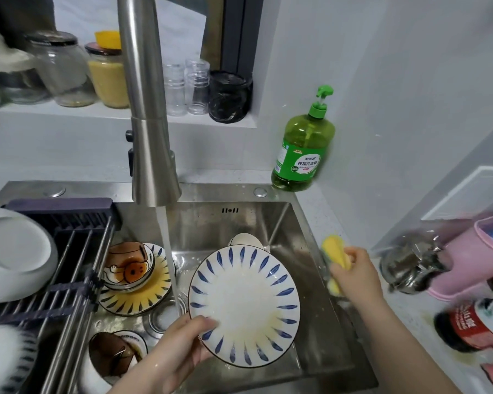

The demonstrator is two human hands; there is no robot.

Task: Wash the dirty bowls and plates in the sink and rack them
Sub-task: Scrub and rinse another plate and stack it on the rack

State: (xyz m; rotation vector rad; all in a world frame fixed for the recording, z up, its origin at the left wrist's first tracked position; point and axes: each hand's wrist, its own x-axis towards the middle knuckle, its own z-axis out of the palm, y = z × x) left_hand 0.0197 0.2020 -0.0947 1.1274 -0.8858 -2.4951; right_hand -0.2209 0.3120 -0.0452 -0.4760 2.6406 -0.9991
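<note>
Over sink (296, 223), blue-leaf plate (244, 305) pinched at near-left rim by left hand (180, 348); yellow sponge (336, 254) gripped by right hand (353, 277) at right edge. Scrub step judged; next, sponge brought to plate.

We are in a home kitchen: a steel sink (239, 223) set in the tabletop (333, 220) under a running tap (151, 137), a drying rack (69, 251) across its left side, a green bottle of washing-up liquid (302, 155) in the corner, and food jars (108, 78) on the shelf (69, 112) behind.
</note>
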